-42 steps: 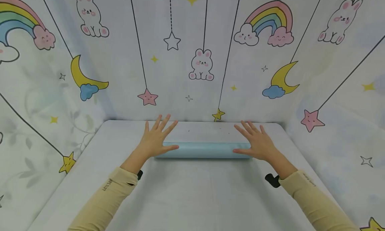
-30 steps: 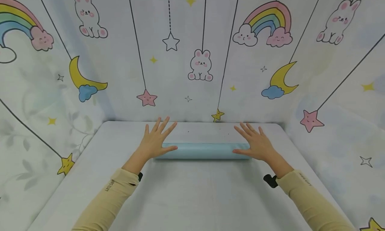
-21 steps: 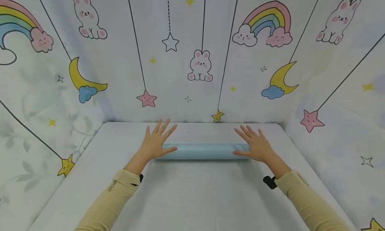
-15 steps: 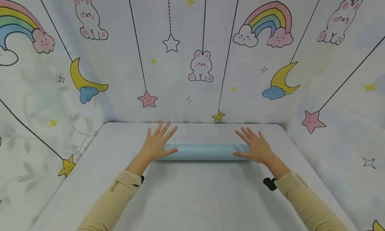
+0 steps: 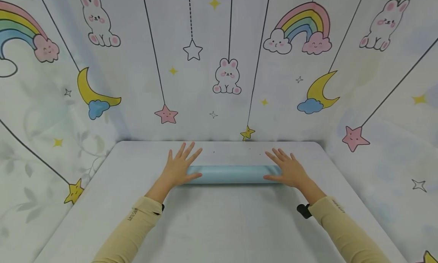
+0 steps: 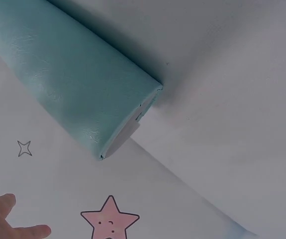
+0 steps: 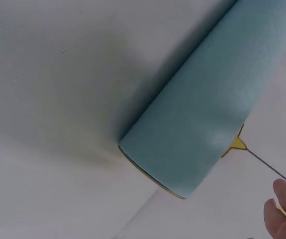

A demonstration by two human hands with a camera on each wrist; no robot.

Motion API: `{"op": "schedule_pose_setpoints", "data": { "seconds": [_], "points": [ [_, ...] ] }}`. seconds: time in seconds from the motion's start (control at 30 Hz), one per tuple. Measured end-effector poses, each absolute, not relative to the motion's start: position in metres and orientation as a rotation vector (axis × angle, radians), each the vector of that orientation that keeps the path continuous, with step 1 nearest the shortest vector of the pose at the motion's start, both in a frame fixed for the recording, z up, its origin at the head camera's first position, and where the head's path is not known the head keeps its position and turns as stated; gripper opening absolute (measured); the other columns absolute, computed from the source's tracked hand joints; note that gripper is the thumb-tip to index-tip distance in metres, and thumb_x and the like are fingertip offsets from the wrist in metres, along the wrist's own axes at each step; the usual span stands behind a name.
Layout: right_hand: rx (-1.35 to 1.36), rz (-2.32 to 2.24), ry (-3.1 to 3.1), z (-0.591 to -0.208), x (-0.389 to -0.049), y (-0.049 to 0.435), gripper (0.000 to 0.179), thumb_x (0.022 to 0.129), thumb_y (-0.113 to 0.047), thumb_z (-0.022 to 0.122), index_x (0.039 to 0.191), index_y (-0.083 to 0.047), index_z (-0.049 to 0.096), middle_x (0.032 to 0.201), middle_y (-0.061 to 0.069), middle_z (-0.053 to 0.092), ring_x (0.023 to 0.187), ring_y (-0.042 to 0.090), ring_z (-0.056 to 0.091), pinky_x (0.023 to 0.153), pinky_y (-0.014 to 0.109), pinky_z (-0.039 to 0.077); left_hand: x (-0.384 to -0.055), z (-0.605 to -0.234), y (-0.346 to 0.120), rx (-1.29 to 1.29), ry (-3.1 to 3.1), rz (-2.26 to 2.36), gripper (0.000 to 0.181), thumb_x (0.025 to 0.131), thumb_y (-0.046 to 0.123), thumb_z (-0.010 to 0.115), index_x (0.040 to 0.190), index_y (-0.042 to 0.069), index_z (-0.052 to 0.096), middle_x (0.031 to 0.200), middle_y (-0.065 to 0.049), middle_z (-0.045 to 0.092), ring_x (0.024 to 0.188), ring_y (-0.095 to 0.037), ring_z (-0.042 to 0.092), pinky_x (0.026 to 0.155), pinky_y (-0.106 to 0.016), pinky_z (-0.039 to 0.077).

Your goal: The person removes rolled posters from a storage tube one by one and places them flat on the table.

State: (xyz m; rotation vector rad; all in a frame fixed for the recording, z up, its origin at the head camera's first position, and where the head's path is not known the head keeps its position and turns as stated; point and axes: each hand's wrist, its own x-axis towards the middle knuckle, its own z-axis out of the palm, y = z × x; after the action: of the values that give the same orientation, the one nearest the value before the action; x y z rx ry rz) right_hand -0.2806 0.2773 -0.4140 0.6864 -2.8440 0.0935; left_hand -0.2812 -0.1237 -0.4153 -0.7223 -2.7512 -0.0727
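A light blue roll, perhaps a rolled-up mat, lies crosswise on the white table. Its left end shows a hollow, pale inside in the left wrist view, where the roll's surface looks slightly wrinkled. The right end of the roll appears in the right wrist view with a thin rim. Over the left end my left hand spreads its fingers, thumb pointing inward. My right hand is spread likewise over the right end. Both wrist views show fingers apart from the roll; the hands partly hide its ends in the head view.
The white table ends at a back edge just beyond the fingertips. A printed curtain with rabbits, moons and stars hangs behind it and along both sides.
Both hands have drawn slightly nearer to the person, and a little inward, fingers still spread. The whole view has tilted slightly; the roll keeps its place on the table.
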Motion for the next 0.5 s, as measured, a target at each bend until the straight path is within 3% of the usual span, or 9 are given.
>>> {"op": "schedule_pose_setpoints", "data": {
  "seconds": [0.5],
  "points": [
    [0.677, 0.128, -2.856, -0.427, -0.284, 0.275, 0.087, 0.064, -0.070, 0.047, 0.134, -0.022, 0.028, 0.136, 0.012, 0.026, 0.125, 0.031, 0.018, 0.094, 0.056, 0.013, -0.287, -0.438, -0.125, -0.778, -2.690, -0.101, 0.079, 0.072, 0.063, 0.047, 0.136, 0.028, 0.017, 0.142, 0.000, 0.009, 0.128, -0.027, 0.005, 0.088, -0.064, 0.012]
  ]
}}
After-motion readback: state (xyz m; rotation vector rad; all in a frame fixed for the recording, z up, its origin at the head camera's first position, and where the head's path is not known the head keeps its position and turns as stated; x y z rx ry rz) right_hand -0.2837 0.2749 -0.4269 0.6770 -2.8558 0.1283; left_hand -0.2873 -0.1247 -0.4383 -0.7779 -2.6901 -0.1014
